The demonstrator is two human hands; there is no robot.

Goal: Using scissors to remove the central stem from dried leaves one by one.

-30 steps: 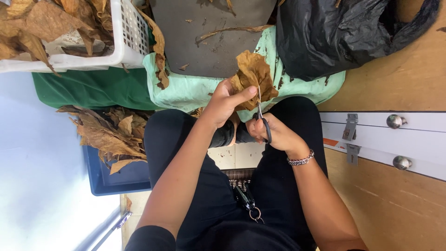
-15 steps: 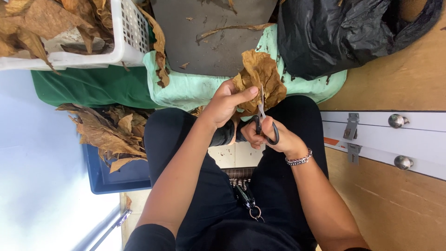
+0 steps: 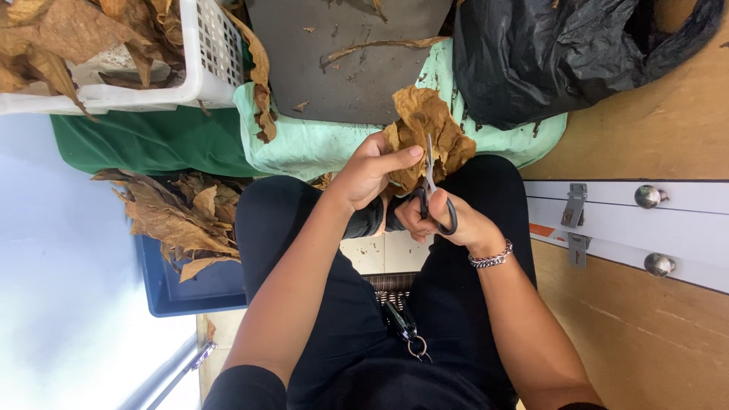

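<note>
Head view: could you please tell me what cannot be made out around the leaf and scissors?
- Scissors: the blade tips are lost against the dried leaf; whether they are cutting is unclear.
- Right hand: its fingers are partly hidden by the handles.
- Left hand: its palm faces away.
- White basket: cut off by the top edge.
</note>
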